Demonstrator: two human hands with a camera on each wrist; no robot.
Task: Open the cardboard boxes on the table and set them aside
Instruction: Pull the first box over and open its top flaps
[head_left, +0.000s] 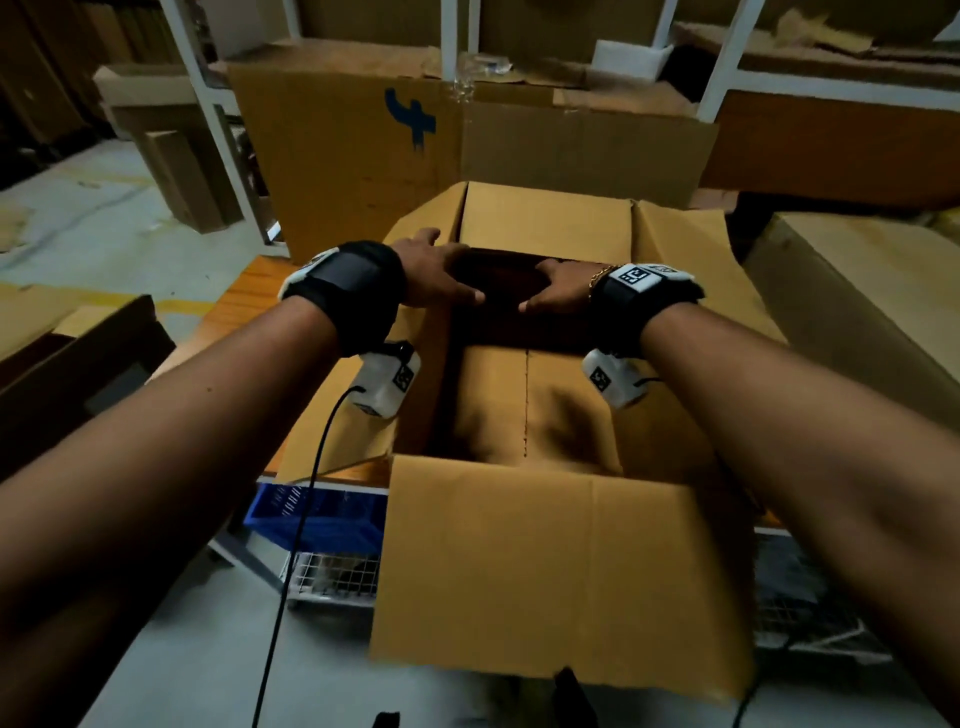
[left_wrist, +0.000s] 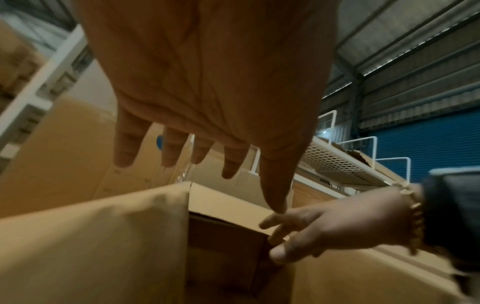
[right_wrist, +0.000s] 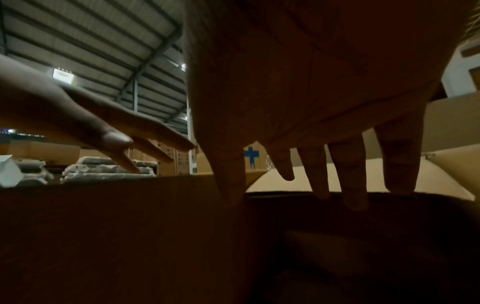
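Head view: cardboard box sits on the desk, four top flaps already splayed, so opening looks done; left hand and right hand hover over the cavity. Wrist views: fingers of both hands spread, holding nothing. Setting aside likely needs a two-sided grip, and a marked carton crowds behind.

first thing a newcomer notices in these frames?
The big open cardboard box filling the middle of the head view, its flaps folded outward and the near flap hanging toward the camera. Next, the left hand and right hand, fingers straight, reaching over the box's dark opening. Behind it stands a tall cardboard sheet with a blue painted mark.
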